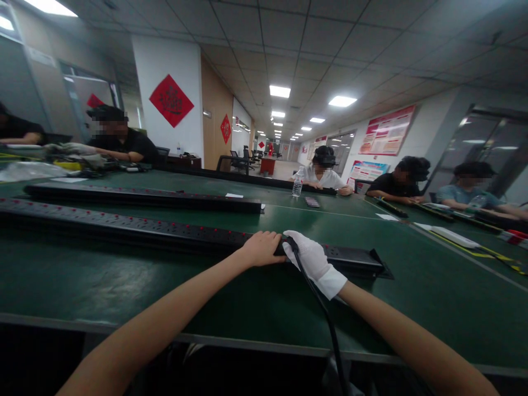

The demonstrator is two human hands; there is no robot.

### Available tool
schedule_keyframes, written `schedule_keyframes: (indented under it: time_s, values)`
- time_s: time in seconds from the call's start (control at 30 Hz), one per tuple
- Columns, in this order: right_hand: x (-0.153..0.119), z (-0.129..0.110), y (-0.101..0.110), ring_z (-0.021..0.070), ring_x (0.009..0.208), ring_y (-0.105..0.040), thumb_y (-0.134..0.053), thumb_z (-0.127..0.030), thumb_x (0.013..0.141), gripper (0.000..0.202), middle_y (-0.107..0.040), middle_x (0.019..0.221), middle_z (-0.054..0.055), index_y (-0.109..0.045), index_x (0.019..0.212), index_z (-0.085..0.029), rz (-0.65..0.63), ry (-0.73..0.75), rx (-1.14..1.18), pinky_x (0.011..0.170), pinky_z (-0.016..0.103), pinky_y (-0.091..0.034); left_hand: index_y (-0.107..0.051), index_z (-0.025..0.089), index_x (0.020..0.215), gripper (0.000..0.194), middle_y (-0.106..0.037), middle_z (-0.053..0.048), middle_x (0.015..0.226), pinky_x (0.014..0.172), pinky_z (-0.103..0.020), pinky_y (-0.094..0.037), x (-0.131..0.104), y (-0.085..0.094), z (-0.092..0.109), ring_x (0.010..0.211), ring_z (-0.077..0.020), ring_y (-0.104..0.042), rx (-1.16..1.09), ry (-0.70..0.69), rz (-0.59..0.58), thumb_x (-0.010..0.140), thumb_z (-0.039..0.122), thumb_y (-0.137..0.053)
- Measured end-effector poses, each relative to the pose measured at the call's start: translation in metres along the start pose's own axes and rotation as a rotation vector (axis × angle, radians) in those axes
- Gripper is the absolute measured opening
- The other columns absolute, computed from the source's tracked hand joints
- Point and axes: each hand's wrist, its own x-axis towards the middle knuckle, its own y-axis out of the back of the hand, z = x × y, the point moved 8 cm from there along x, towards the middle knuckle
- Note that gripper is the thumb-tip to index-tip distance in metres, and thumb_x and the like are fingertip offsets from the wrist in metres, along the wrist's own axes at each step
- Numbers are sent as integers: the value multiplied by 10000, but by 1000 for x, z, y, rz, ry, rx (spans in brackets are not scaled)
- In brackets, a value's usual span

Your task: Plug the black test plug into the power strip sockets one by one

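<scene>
A long black power strip point(177, 231) with a row of sockets and small red parts lies across the table in front of me. My left hand point(264, 249), bare, grips the strip near its right part, fingers over the top. Close beside it my right hand point(309, 256), in a white glove, is closed around the plug end of a black power cord point(325, 313). The plug sits at the strip's sockets, mostly hidden by the glove, so I cannot tell how deep it is in. The cord runs down over the table's front edge.
A second power strip point(140, 197) lies behind the first on the green table point(231, 297). Beyond are a water bottle point(297, 182), a small white card point(234, 195) and a white strip point(454, 236) at right. Several people sit around the far sides.
</scene>
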Motion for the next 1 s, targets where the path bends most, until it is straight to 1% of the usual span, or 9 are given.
schedule_keyframes:
  time_s: [0.23,0.3,0.37,0.43,0.5,0.6,0.73,0.87,1.0]
  values:
    - [1,-2,2,160,921,-593,-443,-320,855,306,-621,1044,67,-516,1119,-184,-14,7,-7,833,261,-445,-473,143,1110,605,-581,-125,1055,795,-366,-400,0,2,1,946,-262,-555,-5,16,-22,780,641,-378]
    - [5,-1,1,153,861,-598,-444,-334,855,267,-633,973,52,-538,1066,-199,-37,-5,-31,772,248,-446,-481,145,1095,598,-585,-123,1045,789,-362,-401,0,2,1,942,-260,-558,1,17,-17,778,643,-381]
    - [9,-1,0,152,787,-591,-455,-357,847,221,-632,882,42,-568,966,-208,-65,-15,-93,701,241,-432,-486,148,1083,592,-591,-118,1024,782,-359,-402,0,2,1,934,-257,-563,7,6,-1,776,644,-386]
    - [14,-3,0,164,766,-571,-478,-379,829,208,-616,832,52,-580,869,-202,-72,0,-176,681,248,-409,-489,148,1081,588,-597,-112,1008,777,-359,-402,-1,2,2,927,-257,-567,11,-5,20,776,641,-389]
    - [17,-5,0,175,785,-554,-487,-389,820,211,-602,828,61,-580,826,-200,-75,26,-231,688,254,-393,-489,145,1084,591,-598,-109,1005,773,-361,-400,-1,3,2,923,-257,-569,13,-7,38,778,641,-385]
    - [19,-5,-2,165,773,-550,-465,-382,831,205,-597,833,47,-577,846,-212,-116,30,-227,666,243,-384,-489,137,1087,605,-596,-114,1011,771,-362,-397,-1,3,2,921,-258,-568,19,-2,38,780,646,-375]
    - [21,-4,-2,142,739,-568,-464,-353,827,179,-607,844,28,-575,867,-218,-170,34,-144,640,223,-387,-483,134,1102,613,-583,-117,1028,790,-362,-384,-2,7,5,940,-258,-553,33,-19,49,789,645,-356]
    - [25,-3,0,123,697,-576,-489,-308,801,134,-616,812,14,-577,852,-220,-189,40,-79,623,208,-390,-479,136,1119,625,-572,-122,1037,815,-366,-369,-4,11,7,949,-256,-539,63,-37,77,792,650,-341]
    - [26,-2,-1,120,691,-580,-478,-326,811,151,-617,818,15,-572,854,-216,-208,52,-92,616,205,-395,-471,121,1136,625,-565,-127,1055,829,-371,-364,-6,12,9,971,-258,-527,83,-50,101,808,632,-328]
